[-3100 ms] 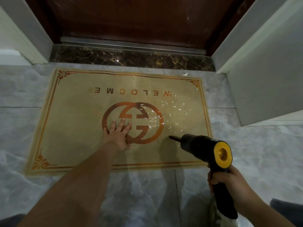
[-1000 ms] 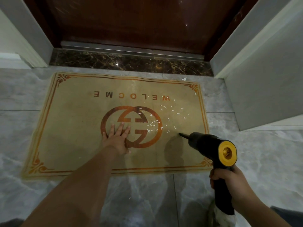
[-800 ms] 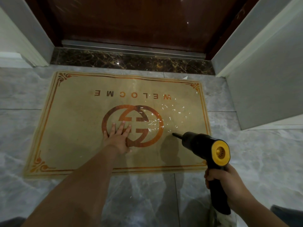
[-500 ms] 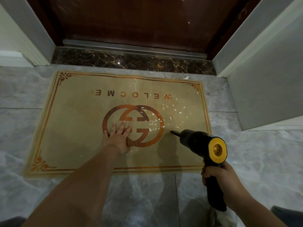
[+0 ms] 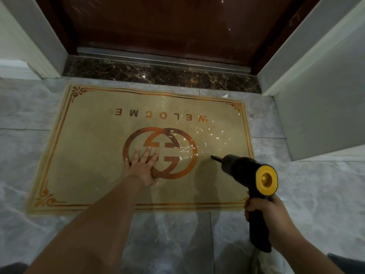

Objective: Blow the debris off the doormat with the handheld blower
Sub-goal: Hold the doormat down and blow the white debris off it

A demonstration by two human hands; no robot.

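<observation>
Grey marble floor tiles (image 5: 316, 194) run up to a dark stone threshold (image 5: 158, 74) below a brown door (image 5: 167, 26), and on them lies one tan doormat (image 5: 88, 155), flat, with its WELCOME lettering upside down from here. One handheld blower (image 5: 246, 171), black with a yellow rear cap, hangs over the mat's near right part, its thin nozzle aimed at the debris (image 5: 197, 141). It looks light enough for one hand, rigid plastic, best taken by the pistol handle, where the right hand (image 5: 264, 214) is wrapped round it now. The scraps are small white flecks, papery and weightless by the look of them, scattered over the mat's right half, with a few on the threshold; they are too many and too fine to count, perhaps a few dozen. The mat seems thin and limp, likely to lift in the airstream, so the left hand (image 5: 141, 165) presses flat on the logo, fingers spread. Two hands, one mat, one blower.
</observation>
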